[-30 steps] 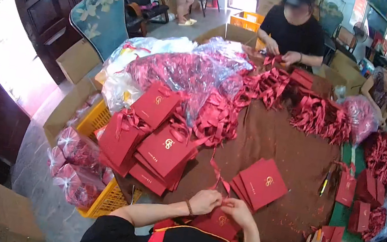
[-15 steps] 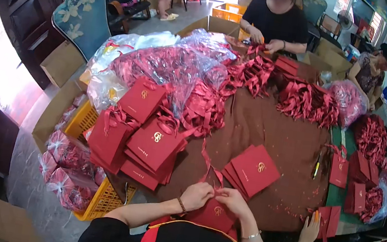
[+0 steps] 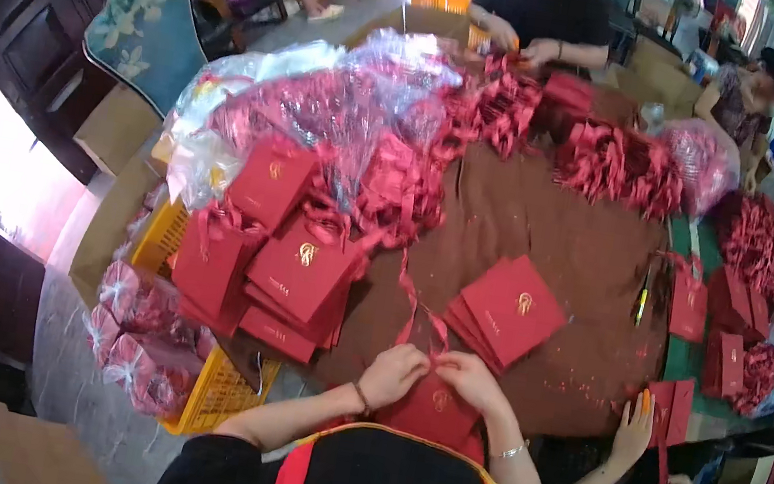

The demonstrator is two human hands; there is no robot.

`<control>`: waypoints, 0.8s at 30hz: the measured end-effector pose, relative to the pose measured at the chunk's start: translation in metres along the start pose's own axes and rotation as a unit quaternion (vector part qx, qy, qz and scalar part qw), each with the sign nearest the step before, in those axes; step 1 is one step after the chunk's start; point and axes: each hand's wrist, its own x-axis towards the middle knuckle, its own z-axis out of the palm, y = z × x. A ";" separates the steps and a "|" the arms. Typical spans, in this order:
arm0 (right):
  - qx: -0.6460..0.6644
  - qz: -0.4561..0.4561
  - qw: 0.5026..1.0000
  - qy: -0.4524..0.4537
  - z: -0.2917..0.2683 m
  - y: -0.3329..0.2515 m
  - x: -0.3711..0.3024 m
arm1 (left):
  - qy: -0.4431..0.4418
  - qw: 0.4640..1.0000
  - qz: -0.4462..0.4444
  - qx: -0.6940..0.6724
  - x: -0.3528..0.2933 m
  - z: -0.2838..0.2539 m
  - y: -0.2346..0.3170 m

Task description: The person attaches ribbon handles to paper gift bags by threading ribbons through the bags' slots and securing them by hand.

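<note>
Close in front of me a small red paper bag (image 3: 433, 410) with a gold emblem lies at the table's near edge. My left hand (image 3: 392, 377) and my right hand (image 3: 474, 382) meet at its top edge, fingers pinched on a red ribbon (image 3: 408, 311) whose loose lengths run out over the cloth beyond them. The exact spot between the fingertips is too small to make out. Just past my right hand, a short fanned stack of flat red bags (image 3: 514, 308) rests on the brown cloth.
At left, finished-looking red bags with ribbons (image 3: 301, 274) lie piled beside plastic-wrapped ribbon bundles (image 3: 298, 132). A yellow crate (image 3: 227, 389) stands below. A cutter (image 3: 642, 301) lies at right. A neighbour's hand (image 3: 635, 433) holds another red bag (image 3: 673, 409); other people sit across the table.
The whole view has shifted slightly upward. Both my hands stay pinched at the bag's top edge, and the ribbon's loose lengths lie a little more spread apart.
</note>
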 end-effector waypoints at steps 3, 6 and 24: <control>-0.029 0.050 0.998 0.029 0.002 0.001 -0.003 | -0.020 1.000 -0.002 -0.002 -0.006 0.010 -0.011; 0.036 0.091 0.995 0.012 0.004 0.003 -0.007 | 0.001 1.000 0.001 -0.004 -0.010 0.011 -0.005; 0.043 0.091 0.995 -0.004 -0.008 0.002 0.004 | 0.033 0.999 0.007 0.023 0.003 0.010 -0.006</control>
